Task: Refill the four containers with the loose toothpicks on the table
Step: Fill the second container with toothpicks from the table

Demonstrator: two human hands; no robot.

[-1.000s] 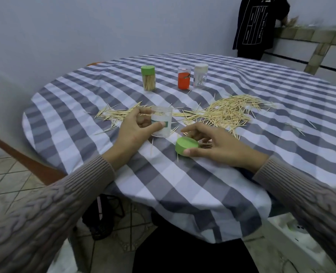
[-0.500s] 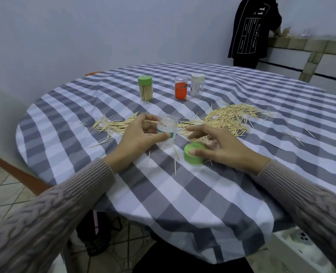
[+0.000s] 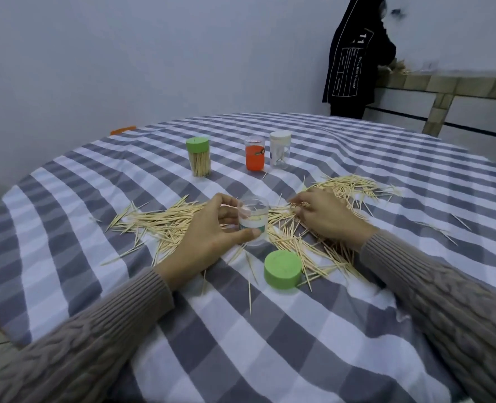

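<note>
The loose toothpicks point(image 3: 284, 228) lay spread in a long heap across the middle of the bench point(image 3: 386, 158), on its striped cloth. In the heap stood an open clear cup point(image 3: 254, 221) with few or no sticks in it. The left hand point(image 3: 212, 237) held the cup, thumb on the near side and fingers round the far side. The right hand point(image 3: 325, 216) lay on the heap just beside the cup, fingers bent down into the sticks. I could not tell if that grip had any sticks yet.

A good way would be to gather a small bunch, line the sticks up, and drop them in point down while the left hand kept the cup straight.

The green lid point(image 3: 283, 270) sat near, on the cloth. Farther back stood a full jar with a green lid point(image 3: 199, 157), an orange jar point(image 3: 254, 154) and a white jar point(image 3: 279, 149).
</note>
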